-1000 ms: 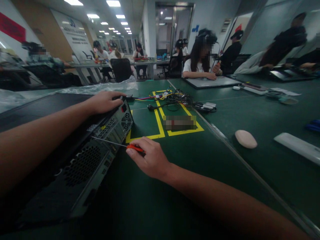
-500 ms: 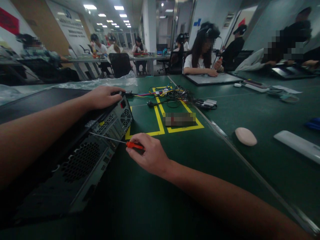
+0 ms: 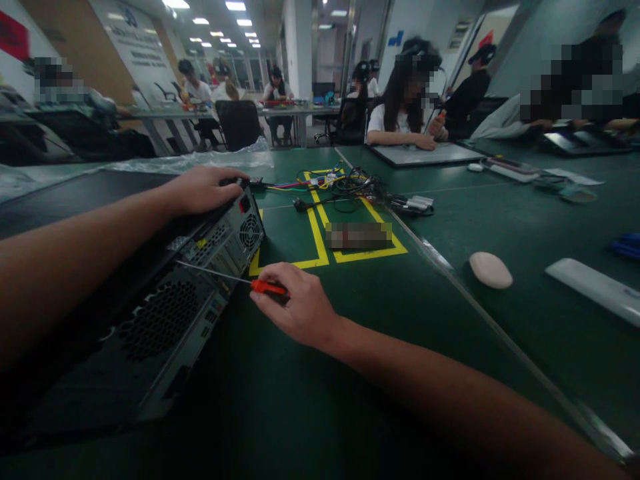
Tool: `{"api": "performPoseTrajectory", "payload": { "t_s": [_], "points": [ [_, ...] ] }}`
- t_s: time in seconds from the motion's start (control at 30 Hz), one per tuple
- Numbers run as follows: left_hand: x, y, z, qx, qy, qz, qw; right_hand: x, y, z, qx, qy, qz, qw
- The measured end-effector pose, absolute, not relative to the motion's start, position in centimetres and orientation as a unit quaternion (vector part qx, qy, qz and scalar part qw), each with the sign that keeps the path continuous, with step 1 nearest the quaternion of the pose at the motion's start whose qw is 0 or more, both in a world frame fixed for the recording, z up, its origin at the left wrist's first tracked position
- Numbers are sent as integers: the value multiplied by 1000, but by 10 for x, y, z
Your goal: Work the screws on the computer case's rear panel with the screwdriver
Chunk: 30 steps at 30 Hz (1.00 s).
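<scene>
A black desktop computer case lies at the left with its metal rear panel facing right. My left hand rests on its top near the rear edge, fingers stretched out and lying on the cover. In my right hand is a screwdriver with an orange handle, pinched between thumb and fingers. Its long thin shaft points left, and the tip meets the rear panel near the case's upper edge, above the honeycomb vent. Whether the tip sits in a screw is too small to tell.
Beyond the case lies a tangle of cables by yellow tape outlines, with a blurred-out object inside one. To the right are a pale computer mouse and a white elongated object. A person works across the table.
The view has shifted very slightly. Both hands, the screwdriver and the case keep nearly the same places relative to each other.
</scene>
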<state>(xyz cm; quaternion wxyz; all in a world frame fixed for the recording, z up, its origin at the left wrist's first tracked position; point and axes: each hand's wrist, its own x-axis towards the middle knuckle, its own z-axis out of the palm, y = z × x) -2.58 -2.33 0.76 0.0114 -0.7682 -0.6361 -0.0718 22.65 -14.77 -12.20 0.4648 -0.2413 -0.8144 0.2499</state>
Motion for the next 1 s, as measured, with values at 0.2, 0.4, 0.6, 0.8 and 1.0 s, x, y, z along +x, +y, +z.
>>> {"api": "performPoseTrajectory", "payload": {
  "t_s": [0.2,0.4,0.6,0.8,1.0],
  "points": [
    [-24,-25,8,-766,-639,-69,10,228,-149,-120,-246,-819,246,457],
    [-26,-23,8,-768,-637,-66,14,228,-150,-120,-248,-812,246,467],
    [-26,-24,9,-768,-637,-66,7,230,-150,-118,-247,-815,249,461],
    [-27,-23,7,-769,-635,-72,8,227,-149,-120,-248,-819,249,454],
    [-26,-23,8,-769,-635,-72,11,227,-151,-121,-245,-804,265,472]
  ]
}}
